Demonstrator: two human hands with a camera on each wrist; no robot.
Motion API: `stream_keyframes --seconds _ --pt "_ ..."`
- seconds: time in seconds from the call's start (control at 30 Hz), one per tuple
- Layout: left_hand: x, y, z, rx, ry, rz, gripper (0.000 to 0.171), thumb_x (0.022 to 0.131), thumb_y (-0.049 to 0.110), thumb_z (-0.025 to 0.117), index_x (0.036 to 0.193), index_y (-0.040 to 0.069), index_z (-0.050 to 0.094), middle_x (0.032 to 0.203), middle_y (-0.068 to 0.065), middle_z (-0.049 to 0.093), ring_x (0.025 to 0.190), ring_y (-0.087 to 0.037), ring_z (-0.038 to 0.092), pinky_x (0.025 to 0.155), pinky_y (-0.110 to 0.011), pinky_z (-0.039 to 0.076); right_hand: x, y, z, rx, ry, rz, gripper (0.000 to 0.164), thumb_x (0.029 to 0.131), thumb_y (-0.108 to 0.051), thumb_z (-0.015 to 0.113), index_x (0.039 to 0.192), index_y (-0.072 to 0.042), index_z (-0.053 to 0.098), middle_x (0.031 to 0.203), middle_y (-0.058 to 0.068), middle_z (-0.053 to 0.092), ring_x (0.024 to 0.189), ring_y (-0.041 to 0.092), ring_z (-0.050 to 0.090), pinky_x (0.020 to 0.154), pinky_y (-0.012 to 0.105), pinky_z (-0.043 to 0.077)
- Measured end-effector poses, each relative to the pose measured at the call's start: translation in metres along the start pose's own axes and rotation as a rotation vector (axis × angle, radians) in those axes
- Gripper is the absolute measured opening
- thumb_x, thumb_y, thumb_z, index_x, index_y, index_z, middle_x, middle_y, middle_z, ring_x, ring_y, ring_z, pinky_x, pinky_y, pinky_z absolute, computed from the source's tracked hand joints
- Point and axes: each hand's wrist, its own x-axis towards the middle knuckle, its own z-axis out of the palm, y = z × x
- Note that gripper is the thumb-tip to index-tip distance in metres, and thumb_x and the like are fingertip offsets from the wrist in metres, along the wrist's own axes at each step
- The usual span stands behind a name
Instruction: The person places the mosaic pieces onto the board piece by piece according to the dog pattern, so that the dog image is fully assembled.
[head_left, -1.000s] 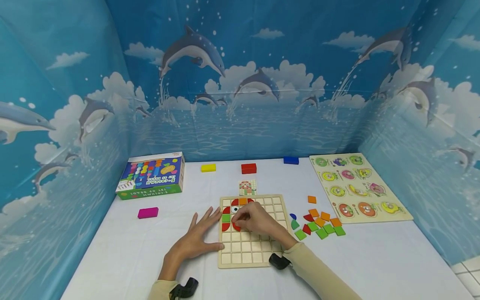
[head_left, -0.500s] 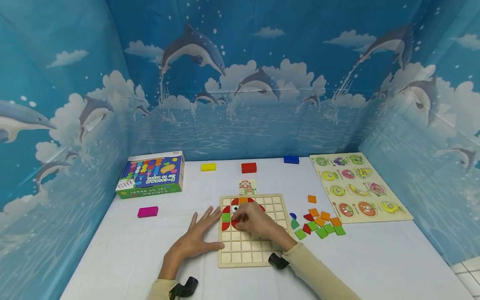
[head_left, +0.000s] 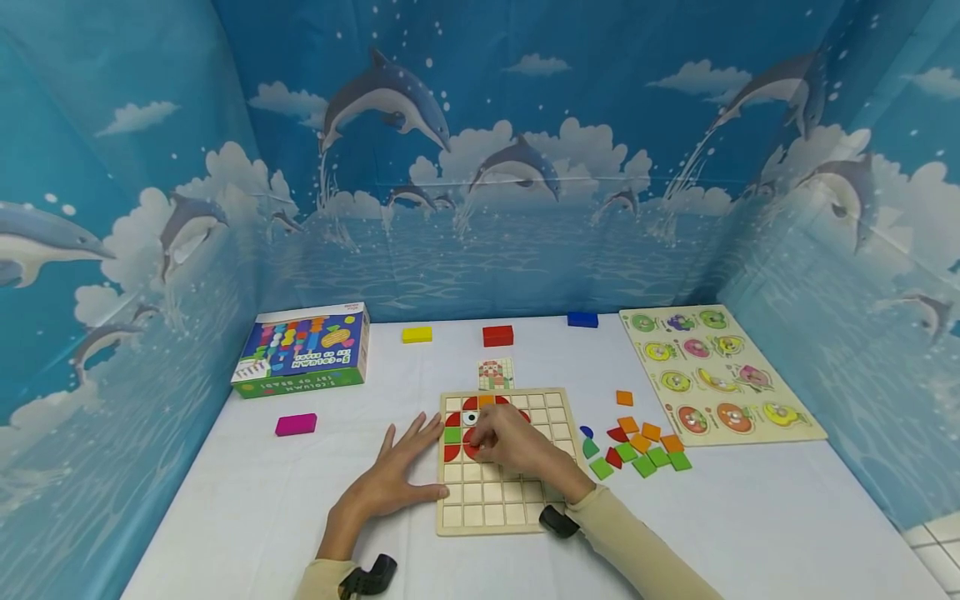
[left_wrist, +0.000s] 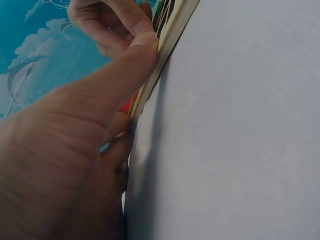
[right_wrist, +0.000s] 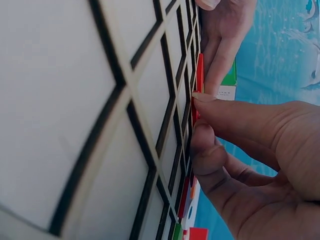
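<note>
A wooden grid board [head_left: 493, 493] bears red curved pieces, an orange square [head_left: 487, 401], a green square [head_left: 452, 435] and an eye tile [head_left: 471, 418] in its upper left. Over that part my right hand [head_left: 517, 440] pinches a red curved piece [right_wrist: 195, 111] at a cell, thumb and index finger at its edges. The fingers partly hide the piece and its neighbours. My left hand [head_left: 397, 471] lies at the board's left side, fingers spread and fairly straight. Its thumb [left_wrist: 135, 60] touches the board's edge.
A pattern card [head_left: 496, 374] lies behind the board. Loose pieces, including green squares [head_left: 644, 466] and orange squares [head_left: 651, 432], lie to its right. Farther out are a fruit puzzle board [head_left: 720, 379], a bead-set box [head_left: 303, 350], and yellow [head_left: 417, 335], red [head_left: 498, 336], blue [head_left: 582, 320] and magenta [head_left: 296, 425] blocks.
My right fingertips have shifted slightly right, so more of the red pieces below the eye tile shows. The left hand stays at the board's edge.
</note>
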Motion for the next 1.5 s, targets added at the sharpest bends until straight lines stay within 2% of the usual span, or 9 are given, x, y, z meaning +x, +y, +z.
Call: stream_keyframes --seconds 0.4,0.53,0.73,0.83,1.03,1.2,1.4,1.5 --pt "0.000 0.000 0.000 0.012 0.006 -0.016 0.100 0.088 0.046 0.089 0.170 0.021 0.038 0.179 0.005 0.025 0.169 -0.026 0.007 0.133 -0.060 -0.012 -0.001 -0.001 0.000 -0.039 0.002 0.026 0.011 0.088 -0.001 0.088 0.098 -0.004 0.087 0.095 0.003 0.073 0.084 0.010 0.059 0.068 0.021 0.055" --pt "0.000 -0.001 0.001 0.007 0.000 -0.006 0.100 0.089 0.046 0.089 0.170 0.020 0.037 0.179 0.005 0.024 0.169 -0.026 0.007 0.133 -0.060 -0.013 -0.004 0.001 -0.002 -0.031 0.010 -0.006 0.011 0.089 -0.003 0.088 0.101 -0.005 0.087 0.094 0.002 0.074 0.083 0.009 0.059 0.067 0.021 0.054" --pt "-0.001 0.001 0.001 -0.001 0.000 -0.018 0.100 0.088 0.046 0.089 0.170 0.020 0.037 0.180 0.003 0.023 0.169 -0.028 0.006 0.132 -0.061 -0.014 -0.014 0.011 -0.024 -0.018 0.029 -0.093 0.007 0.096 -0.011 0.083 0.101 -0.007 0.086 0.090 -0.007 0.073 0.078 0.005 0.058 0.066 0.021 0.055" --pt "-0.001 0.003 0.001 -0.008 0.006 -0.024 0.101 0.087 0.045 0.090 0.170 0.020 0.037 0.180 0.003 0.023 0.169 -0.028 0.005 0.133 -0.060 -0.014 -0.023 0.022 -0.043 0.000 0.034 -0.100 0.011 0.096 -0.011 0.083 0.106 -0.006 0.086 0.093 -0.005 0.076 0.076 0.007 0.060 0.067 0.023 0.056" --pt "-0.001 0.002 0.001 -0.017 0.007 -0.012 0.102 0.086 0.043 0.091 0.170 0.018 0.037 0.180 0.003 0.023 0.169 -0.028 0.006 0.133 -0.060 -0.014 -0.051 0.055 -0.086 -0.014 0.100 -0.017 0.018 0.095 -0.006 0.083 0.112 -0.002 0.083 0.100 0.004 0.078 0.081 0.013 0.066 0.067 0.026 0.059" --pt "-0.001 0.000 0.001 -0.023 0.010 -0.012 0.102 0.086 0.043 0.091 0.170 0.019 0.037 0.179 0.002 0.024 0.168 -0.029 0.006 0.133 -0.061 -0.014 -0.070 0.088 -0.118 -0.073 0.195 0.075 0.021 0.094 -0.006 0.083 0.115 -0.003 0.082 0.105 0.004 0.078 0.088 0.014 0.066 0.070 0.027 0.060" --pt "0.001 0.001 0.002 -0.025 0.002 -0.010 0.102 0.087 0.044 0.090 0.170 0.019 0.037 0.180 0.002 0.024 0.169 -0.028 0.005 0.133 -0.059 -0.014 -0.098 0.118 -0.143 -0.081 0.313 0.219 0.030 0.091 -0.005 0.086 0.120 -0.001 0.080 0.115 0.016 0.076 0.097 0.031 0.065 0.077 0.022 0.059" --pt "0.000 0.002 0.002 -0.025 0.008 -0.015 0.102 0.086 0.043 0.091 0.170 0.019 0.037 0.179 0.001 0.024 0.169 -0.029 0.006 0.133 -0.059 -0.014 -0.108 0.130 -0.150 -0.111 0.329 0.288 0.034 0.090 -0.006 0.088 0.122 -0.001 0.079 0.118 0.016 0.076 0.100 0.031 0.064 0.080 0.019 0.057"
